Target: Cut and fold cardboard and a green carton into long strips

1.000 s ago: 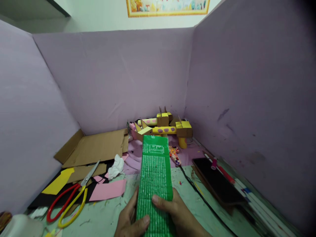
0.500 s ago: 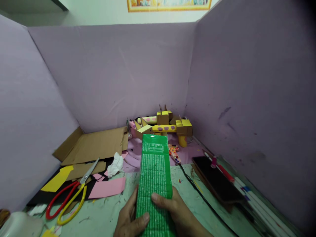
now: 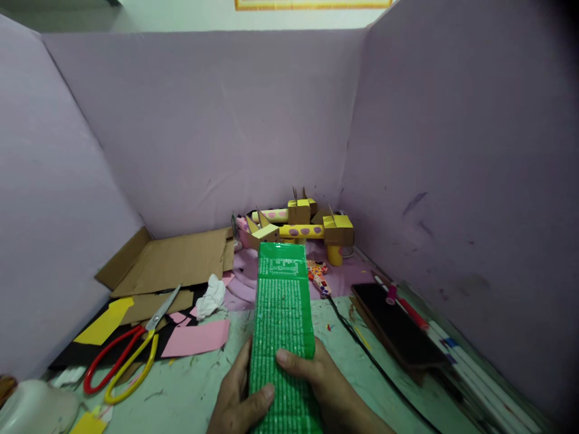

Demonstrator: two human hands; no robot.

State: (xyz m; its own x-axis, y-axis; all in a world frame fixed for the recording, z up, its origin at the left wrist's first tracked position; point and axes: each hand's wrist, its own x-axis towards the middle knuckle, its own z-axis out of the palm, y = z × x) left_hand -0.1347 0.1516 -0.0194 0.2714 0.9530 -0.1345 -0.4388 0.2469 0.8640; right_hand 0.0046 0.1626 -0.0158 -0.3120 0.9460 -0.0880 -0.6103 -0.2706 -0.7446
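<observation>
A long green box (image 3: 283, 307) with rows of pale printed text stands tilted away from me at the front centre. My left hand (image 3: 239, 395) grips its lower left side, thumb lying on the printed face. On the right edge, a little higher, my right hand (image 3: 321, 374) is closed round the box, its thumb also across the front. The fingers behind the box are hidden, as is its lower end. Beyond its top are cardboard animal figures (image 3: 338, 230) with yellow tops and spotted tube parts.
Scissors (image 3: 154, 325) with red and yellow handles lie on paper scraps at left, near a pink paper piece (image 3: 196, 339) and a flat cardboard sheet (image 3: 176, 262). A patterned glue gun (image 3: 320, 283) trails a black cord. At right are a dark phone-like slab (image 3: 393, 325) and markers (image 3: 414, 314).
The view has tipped slightly downward, so the scene sits a little differently in the picture. Both hands keep the same hold on the green box.
</observation>
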